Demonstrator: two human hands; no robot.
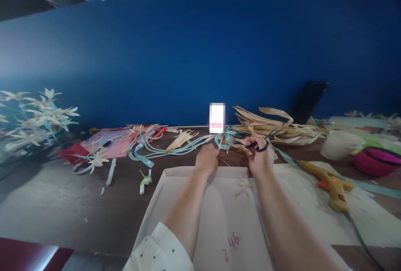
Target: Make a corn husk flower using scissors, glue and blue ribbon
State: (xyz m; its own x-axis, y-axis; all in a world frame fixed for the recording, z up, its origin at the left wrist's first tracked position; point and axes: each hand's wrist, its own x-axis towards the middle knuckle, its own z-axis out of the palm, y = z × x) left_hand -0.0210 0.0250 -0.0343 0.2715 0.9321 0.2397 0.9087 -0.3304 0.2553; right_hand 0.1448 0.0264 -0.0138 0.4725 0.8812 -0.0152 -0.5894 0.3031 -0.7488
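Right hand (260, 160) wrapped around a pair of black scissors (267, 141), fingers at the handles, a worker leans both bare forearms over a cluttered workbench (94, 216). The blades point up and away to the right, in front of a pile of dried husks (263, 126). The left hand (206, 160) is bent low over the bench, near the tips of several pale-blue wrapped stems (175, 152); whether its fingers grasp anything cannot be told from this angle. Light-blue ribbon (223, 143) curls between the two hands, just beyond them.

Beneath the forearms lies a shallow white box (225, 216), marked "2.46." in reddish ink, with a small pale flower (243, 187) near its far right corner. To the right, a yellow glue gun (333, 183) with a small red light rests on a whitish sheet (300, 221), near a magenta bowl (374, 163) and a translucent cup (341, 144). At left, a cluster of pale flowers (45, 114) rises beyond a pink sheet (118, 149). A bright screen (217, 117), its contents blurred, stands before a deep-blue wall (188, 53).
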